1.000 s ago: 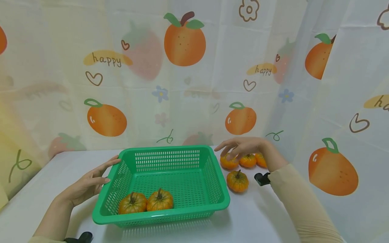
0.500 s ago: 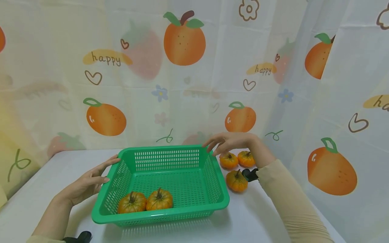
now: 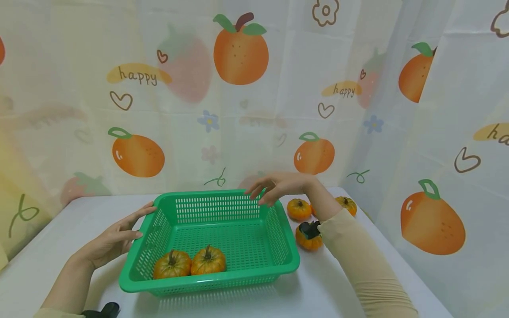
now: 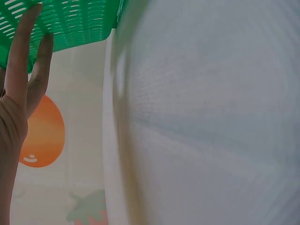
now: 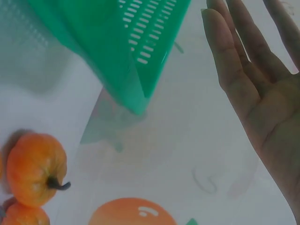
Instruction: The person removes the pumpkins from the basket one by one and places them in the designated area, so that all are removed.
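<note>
A green slotted plastic basket [image 3: 207,280] stands on the white table, with two small orange-green pumpkins [image 3: 172,265] side by side at its front left. My left hand [image 3: 113,240] touches the basket's left rim; its fingers lie extended against the slotted wall [image 4: 79,21] in the left wrist view. Above the basket's far right corner hovers my right hand [image 3: 284,183], fingers loosely extended and nothing in them. The right wrist view shows that hand [image 5: 262,93] apart from the basket [image 5: 108,56].
Several more pumpkins [image 3: 299,210] sit on the table right of the basket, partly hidden by the right forearm and its black wrist strap [image 3: 309,229]. A fruit-printed curtain [image 3: 242,115] hangs behind the table and along its right side.
My right hand has moved left, from over the loose pumpkins to above the basket's far right corner, uncovering a pumpkin at the back right. The left hand stays at the rim.
</note>
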`<state>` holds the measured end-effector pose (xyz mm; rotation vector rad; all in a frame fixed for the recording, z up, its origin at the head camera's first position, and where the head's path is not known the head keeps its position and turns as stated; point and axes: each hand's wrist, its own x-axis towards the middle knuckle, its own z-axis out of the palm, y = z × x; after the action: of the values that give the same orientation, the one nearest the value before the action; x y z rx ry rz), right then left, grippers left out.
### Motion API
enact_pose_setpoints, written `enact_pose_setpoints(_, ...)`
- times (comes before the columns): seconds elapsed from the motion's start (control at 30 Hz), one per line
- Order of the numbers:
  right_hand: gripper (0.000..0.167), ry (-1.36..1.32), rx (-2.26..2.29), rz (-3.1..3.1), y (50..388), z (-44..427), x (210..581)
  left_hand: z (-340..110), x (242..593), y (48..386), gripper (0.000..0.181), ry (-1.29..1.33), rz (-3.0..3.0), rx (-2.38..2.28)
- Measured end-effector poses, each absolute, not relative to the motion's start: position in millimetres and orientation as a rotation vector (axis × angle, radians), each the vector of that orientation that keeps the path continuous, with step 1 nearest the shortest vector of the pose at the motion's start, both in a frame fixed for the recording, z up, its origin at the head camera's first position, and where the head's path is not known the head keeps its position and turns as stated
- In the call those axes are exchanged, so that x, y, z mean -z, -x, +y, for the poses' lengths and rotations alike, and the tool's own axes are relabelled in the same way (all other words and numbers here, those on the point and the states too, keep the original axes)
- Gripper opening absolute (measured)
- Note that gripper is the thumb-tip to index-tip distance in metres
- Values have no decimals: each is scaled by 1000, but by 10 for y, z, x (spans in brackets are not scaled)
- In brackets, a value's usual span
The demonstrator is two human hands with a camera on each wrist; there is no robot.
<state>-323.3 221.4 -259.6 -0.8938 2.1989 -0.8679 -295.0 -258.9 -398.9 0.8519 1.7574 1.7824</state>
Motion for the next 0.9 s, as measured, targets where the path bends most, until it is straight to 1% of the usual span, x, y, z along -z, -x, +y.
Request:
enact_pose_setpoints(0.43,44,972,920,2146,3248,1883,2695,-2566,3958,2930,64,-847,1743,-1780)
enact_pose_setpoints(0.9,55,1035,812,2093,3312,1517,2817,-2591,3976,2943,64,-854,1726,-1785)
